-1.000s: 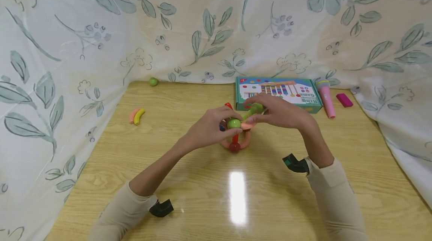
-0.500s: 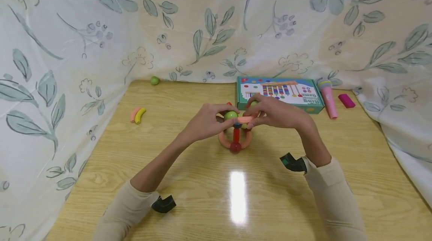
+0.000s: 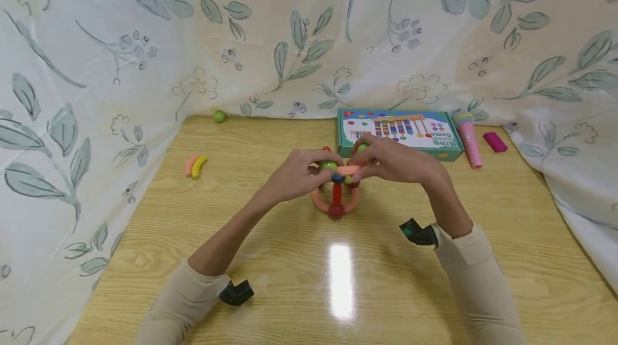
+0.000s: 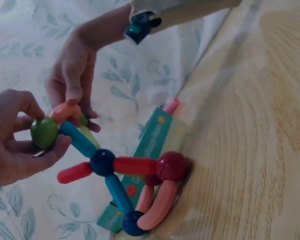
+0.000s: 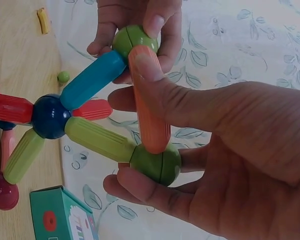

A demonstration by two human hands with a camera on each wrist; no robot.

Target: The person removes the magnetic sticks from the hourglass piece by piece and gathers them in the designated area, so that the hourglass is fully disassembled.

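Observation:
A magnetic stick-and-ball structure stands on the table, its dark blue hub ball (image 5: 51,116) carrying blue, red and yellow-green sticks. My left hand (image 3: 293,177) pinches a green ball (image 4: 44,132) at the top of a blue stick (image 4: 79,139). With thumb and fingers, my right hand (image 3: 398,160) holds a salmon curved stick (image 5: 151,117) that spans from that ball to a second green ball (image 5: 157,164). This second ball sits on the yellow-green stick (image 5: 101,139), with right fingers against it. Lower down, salmon curved sticks (image 4: 160,207) join dark red (image 4: 172,166) and blue balls.
Behind the hands lies a teal game box (image 3: 425,130). A pink toy microphone (image 3: 468,141) and a magenta block (image 3: 494,142) are to its right. On the left are salmon and yellow curved sticks (image 3: 198,167), with a loose green ball (image 3: 219,116) at the back edge.
The right-hand green ball and its yellow-green stick have shifted behind the right fingers. The salmon stick has moved up level between the two green balls. In the last half second, little moved.

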